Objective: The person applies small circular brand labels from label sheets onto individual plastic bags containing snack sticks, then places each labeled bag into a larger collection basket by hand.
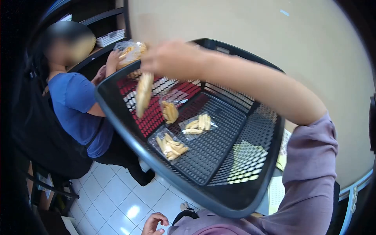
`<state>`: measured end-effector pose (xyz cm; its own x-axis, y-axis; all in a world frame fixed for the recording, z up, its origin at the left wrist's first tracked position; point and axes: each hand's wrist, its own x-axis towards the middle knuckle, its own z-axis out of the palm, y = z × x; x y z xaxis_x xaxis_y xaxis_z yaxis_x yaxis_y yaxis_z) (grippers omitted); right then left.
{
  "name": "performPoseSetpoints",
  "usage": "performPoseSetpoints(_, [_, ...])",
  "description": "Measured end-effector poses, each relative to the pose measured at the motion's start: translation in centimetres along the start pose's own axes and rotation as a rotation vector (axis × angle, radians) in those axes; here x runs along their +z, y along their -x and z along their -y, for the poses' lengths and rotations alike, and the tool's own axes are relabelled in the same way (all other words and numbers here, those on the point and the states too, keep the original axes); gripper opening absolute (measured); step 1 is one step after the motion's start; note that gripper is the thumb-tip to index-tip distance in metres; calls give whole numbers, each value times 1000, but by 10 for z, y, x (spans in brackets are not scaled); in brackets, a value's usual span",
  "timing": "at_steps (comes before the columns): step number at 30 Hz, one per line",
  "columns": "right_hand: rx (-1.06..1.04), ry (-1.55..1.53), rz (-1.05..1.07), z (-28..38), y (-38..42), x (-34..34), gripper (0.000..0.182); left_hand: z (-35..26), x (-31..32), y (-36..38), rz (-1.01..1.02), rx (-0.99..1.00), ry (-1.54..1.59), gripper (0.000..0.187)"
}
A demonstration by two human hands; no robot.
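My right hand (166,58) reaches over the black plastic basket (192,188), its fingers closed. From it hangs a packet of pale yellow finger-shaped pieces (144,94), smeared by motion. Three clear packets of similar pieces lie in the basket: one near the slotted wall (170,112), one around the middle (197,125) and one at the near left (171,147). Below the basket's rim, my left hand (154,224) has loosely curled fingers, with a gap at the thumb and nothing visible in it.
At the left a person in a blue shirt (80,94) holds a clear bag of yellow pieces (130,54) beside the basket rim. Dark shelves (109,17) with a white slotted tray (111,38) stand behind. White floor tiles (121,199) show below; a beige wall (250,23) rises behind.
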<state>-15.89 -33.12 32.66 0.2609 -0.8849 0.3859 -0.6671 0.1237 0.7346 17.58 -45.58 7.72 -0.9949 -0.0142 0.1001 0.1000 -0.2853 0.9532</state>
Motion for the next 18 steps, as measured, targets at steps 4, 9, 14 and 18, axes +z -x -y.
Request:
performPoseSetpoints(4, [307,131,23,-52,66,-124,11,0,41,-18,430,-150,-3,43])
performPoseSetpoints(9, [729,334,37,-13,177,-277,22,23,123,-74,897,-302,-222,35])
performPoseSetpoints(14, [816,-15,369,56,299,-320,11,62,237,-122,782,108,-221,42])
performPoseSetpoints(18, [1105,-367,470,141,359,-299,10,78,343,-156,752,393,-291,73])
